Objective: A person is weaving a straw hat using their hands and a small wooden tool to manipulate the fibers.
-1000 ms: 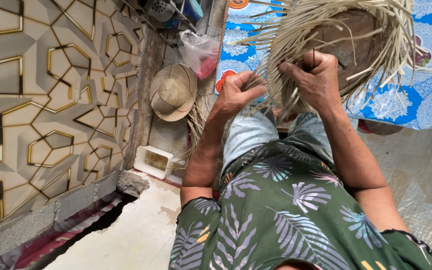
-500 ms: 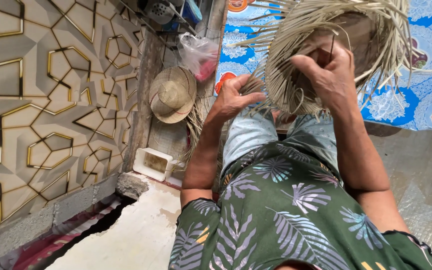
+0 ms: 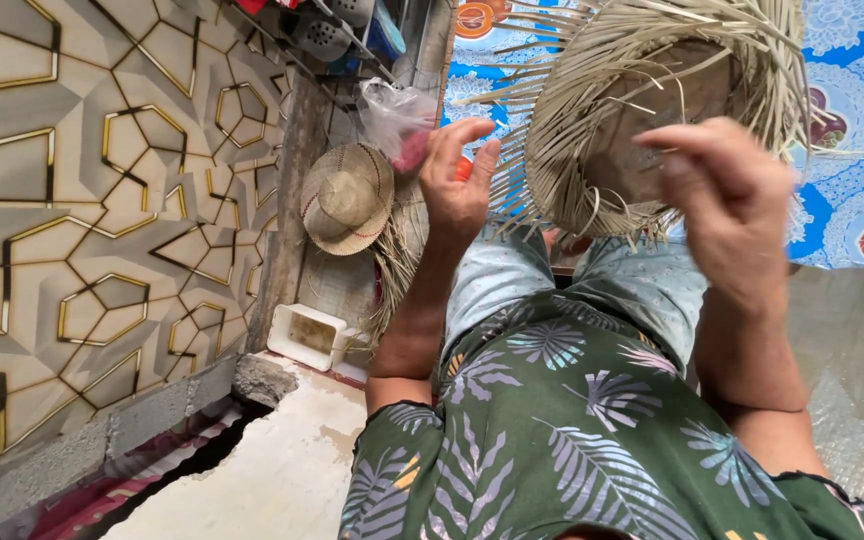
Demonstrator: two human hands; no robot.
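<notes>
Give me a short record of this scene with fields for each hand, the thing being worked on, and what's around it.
Left hand: open, fingers spread, at the loose strips on the weave's edge
Right hand: raised before the weave, blurred, grip unclear
Work: unfinished straw hat, loose strips sticking out, on the lap
Nearby: finished straw hat, plastic bag, white tub

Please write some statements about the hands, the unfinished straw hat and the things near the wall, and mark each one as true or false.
1. The left hand is open, its fingers at the loose strands of the unfinished straw hat. True.
2. The right hand grips a pair of scissors. False: it holds no tool.
3. A finished straw hat sits by the wall. True.
4. The white tub sits on the lap. False: it is on the floor by the wall.
</notes>
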